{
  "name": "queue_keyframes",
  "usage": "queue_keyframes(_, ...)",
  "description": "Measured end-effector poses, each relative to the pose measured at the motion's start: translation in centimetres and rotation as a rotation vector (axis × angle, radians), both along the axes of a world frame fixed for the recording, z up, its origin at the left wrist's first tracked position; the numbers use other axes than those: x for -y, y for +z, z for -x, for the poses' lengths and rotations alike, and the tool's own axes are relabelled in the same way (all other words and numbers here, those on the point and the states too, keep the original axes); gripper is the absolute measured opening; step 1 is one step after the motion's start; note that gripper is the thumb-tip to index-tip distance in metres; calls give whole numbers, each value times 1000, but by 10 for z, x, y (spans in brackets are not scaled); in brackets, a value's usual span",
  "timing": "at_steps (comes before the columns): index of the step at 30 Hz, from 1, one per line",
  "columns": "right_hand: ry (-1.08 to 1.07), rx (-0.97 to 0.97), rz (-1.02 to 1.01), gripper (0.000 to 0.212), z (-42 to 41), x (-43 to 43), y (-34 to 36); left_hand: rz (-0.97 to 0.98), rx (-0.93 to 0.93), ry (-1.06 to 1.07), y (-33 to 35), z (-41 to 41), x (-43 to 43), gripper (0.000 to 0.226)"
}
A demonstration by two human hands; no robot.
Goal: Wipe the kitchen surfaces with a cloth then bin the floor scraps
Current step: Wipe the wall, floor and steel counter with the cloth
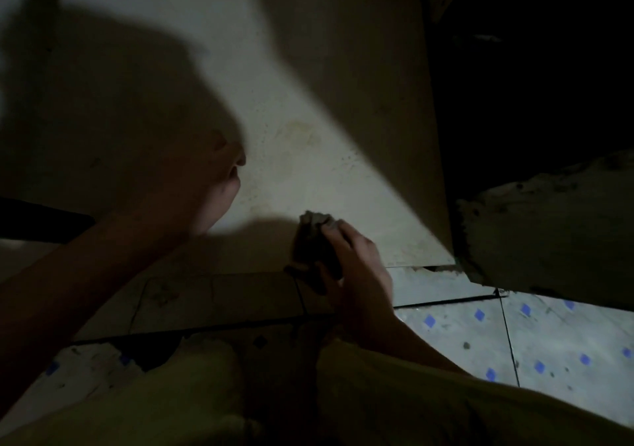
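The scene is dim and full of shadows. My right hand [353,260] grips a dark crumpled cloth [314,239] and holds it against the bottom of a pale vertical panel [302,119], close to the floor. My left hand [212,188] lies flat against the same panel, higher and to the left, with its fingers together. The panel bears a faint yellowish stain [302,133] above the cloth.
A white tiled floor [549,342] with blue diamond marks lies at the right, specked with dirt. A rough concrete slab [549,226] juts out at the right, with a dark gap above it. My knees in yellowish fabric [394,404] fill the bottom.
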State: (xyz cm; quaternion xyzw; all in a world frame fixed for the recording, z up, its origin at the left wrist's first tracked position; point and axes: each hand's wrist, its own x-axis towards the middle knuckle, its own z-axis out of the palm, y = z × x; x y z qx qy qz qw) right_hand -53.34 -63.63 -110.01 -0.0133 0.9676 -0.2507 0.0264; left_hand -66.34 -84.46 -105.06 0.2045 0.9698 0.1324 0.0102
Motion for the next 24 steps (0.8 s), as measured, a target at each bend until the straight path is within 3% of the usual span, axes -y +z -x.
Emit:
queue_keyframes(5, 184, -20, -26, 53, 17, 19, -2, 34, -4, 39, 5, -5, 8, 8)
queue_keyframes(10, 398, -85, 15, 53, 59, 36, -10, 118, 66, 44, 11, -27, 43, 17)
queue_keyframes(14, 337, -103, 79, 52, 134, 38, -12, 143, 84, 99, 18, -44, 67, 12)
queue_keyframes(18, 245, -133, 90, 50, 207, 39, -6, 166, 116, 142, 24, -59, 77, 21)
queue_keyframes(21, 178, -146, 55, 49, 215, 44, -4, 143, 98, 182, 26, -61, 79, 15)
queue_keyframes(24, 272, -123, 27, 52, 182, 54, -6, 154, 107, 186, 25, -60, 82, 24)
